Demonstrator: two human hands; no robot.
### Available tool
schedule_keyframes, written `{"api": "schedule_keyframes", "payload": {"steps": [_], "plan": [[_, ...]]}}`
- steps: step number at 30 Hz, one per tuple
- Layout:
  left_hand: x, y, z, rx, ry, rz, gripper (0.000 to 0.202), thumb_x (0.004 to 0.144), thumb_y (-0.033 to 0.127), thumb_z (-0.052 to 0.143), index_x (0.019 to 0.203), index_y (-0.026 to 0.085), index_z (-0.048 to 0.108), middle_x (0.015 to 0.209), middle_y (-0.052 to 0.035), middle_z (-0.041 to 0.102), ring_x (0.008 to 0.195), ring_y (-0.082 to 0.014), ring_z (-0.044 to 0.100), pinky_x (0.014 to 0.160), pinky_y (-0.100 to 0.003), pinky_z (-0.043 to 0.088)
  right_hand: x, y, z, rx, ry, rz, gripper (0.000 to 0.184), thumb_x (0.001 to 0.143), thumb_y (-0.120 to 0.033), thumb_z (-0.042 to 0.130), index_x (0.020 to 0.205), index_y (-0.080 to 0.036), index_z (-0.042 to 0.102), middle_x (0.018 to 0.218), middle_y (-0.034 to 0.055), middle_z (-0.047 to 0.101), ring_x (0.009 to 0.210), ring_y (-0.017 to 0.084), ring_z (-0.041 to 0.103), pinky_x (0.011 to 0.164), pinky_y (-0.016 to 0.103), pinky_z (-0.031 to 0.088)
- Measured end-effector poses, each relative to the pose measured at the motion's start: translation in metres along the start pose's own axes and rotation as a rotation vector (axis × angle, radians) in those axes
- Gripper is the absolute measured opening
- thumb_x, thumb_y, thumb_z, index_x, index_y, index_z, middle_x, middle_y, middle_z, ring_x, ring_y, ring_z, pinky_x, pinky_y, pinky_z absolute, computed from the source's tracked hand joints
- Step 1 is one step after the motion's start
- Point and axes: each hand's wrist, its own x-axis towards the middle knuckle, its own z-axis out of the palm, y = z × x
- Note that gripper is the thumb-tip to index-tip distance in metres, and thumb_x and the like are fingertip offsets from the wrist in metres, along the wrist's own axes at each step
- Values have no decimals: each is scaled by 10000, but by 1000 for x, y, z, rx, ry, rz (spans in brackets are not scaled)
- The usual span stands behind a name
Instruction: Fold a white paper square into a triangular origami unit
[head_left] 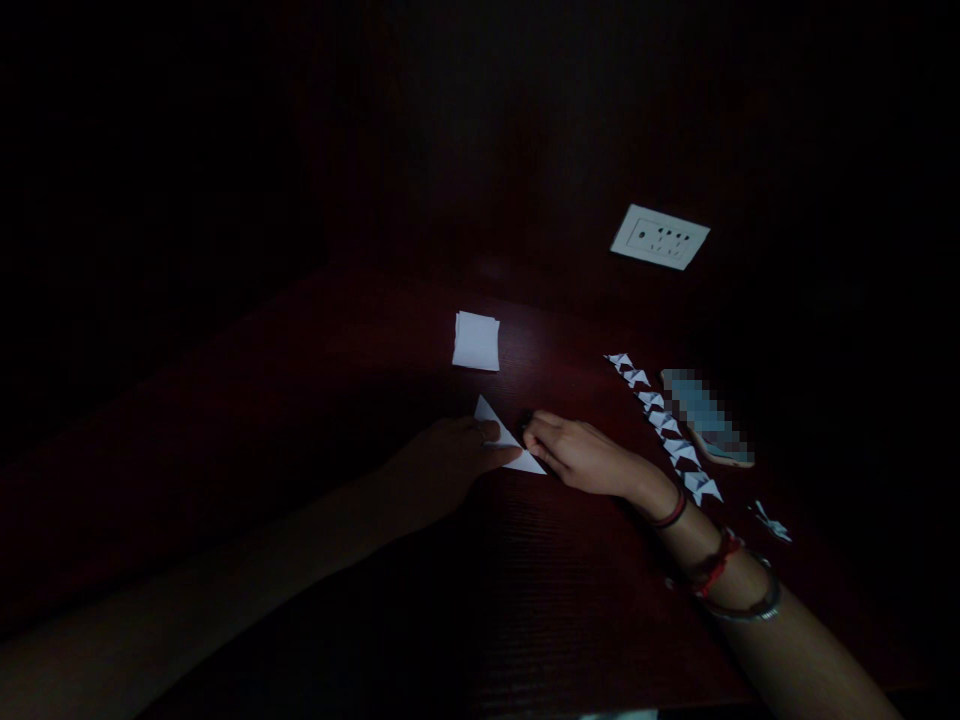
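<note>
A white sheet of paper (534,464), folded into a triangle, lies on the dark red table in the head view. My left hand (446,455) presses it down, with thumb and fingers across its middle and part of the sheet hidden beneath them. Just off the long slanted edge, my right hand (570,448) is closed, its fingers curled in and its knuckles close to the paper. Something small and dark shows at the curled fingers; what they hold, if anything, is hidden. Beyond both hands sits a small stack of square white paper (476,341).
Several folded white paper pieces (664,422) form a slanting row at the right, beside a phone (705,415) with a blurred screen. A small white paper piece (771,522) lies nearer me. The wall carries a white socket plate (660,237). The surroundings are very dark.
</note>
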Motion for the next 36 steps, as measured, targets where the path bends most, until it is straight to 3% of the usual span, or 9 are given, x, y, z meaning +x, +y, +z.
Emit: {"api": "schedule_keyframes", "payload": {"steps": [17,20,25,28,32,36], "plan": [[0,0,3,-14,47,-15,420,820,79,385,1199,244,460,1208,-78,475,1072,-227,459,895,-389,348,-18,12,-7,156,-36,-41,97,838,-120,367,791,-165,439,789,25,465,674,106,439,640,232,367],[-2,1,4,-32,63,-20,415,816,79,400,1193,241,465,1206,-77,474,1088,-232,443,895,-390,352,-17,13,-8,145,33,-21,102,839,-126,375,780,-168,447,773,20,474,689,113,454,659,239,372],[-2,6,2,-2,128,-10,427,812,42,382,1191,221,461,1217,-64,465,1145,-222,386,917,-382,337,-9,16,-1,121,281,112,113,818,-97,387,833,-162,478,804,38,514,742,133,486,704,260,384],[1,8,0,62,146,14,368,828,67,389,1163,187,481,1228,-73,459,1167,-226,361,939,-395,308,-7,16,0,149,341,135,154,813,-83,400,884,-159,513,849,47,537,793,136,504,737,263,387],[4,7,-1,119,180,22,273,880,146,365,1101,186,521,1133,-56,539,1154,-206,380,993,-422,220,-9,9,-3,201,255,79,123,824,-150,457,892,-165,558,790,20,525,724,113,499,672,229,393],[5,6,-5,156,118,39,241,884,180,377,1058,185,544,1055,-64,567,967,-198,511,876,-389,339,-8,-1,-1,238,142,77,181,764,-239,574,928,-163,566,789,13,518,716,111,501,649,222,394]]}}
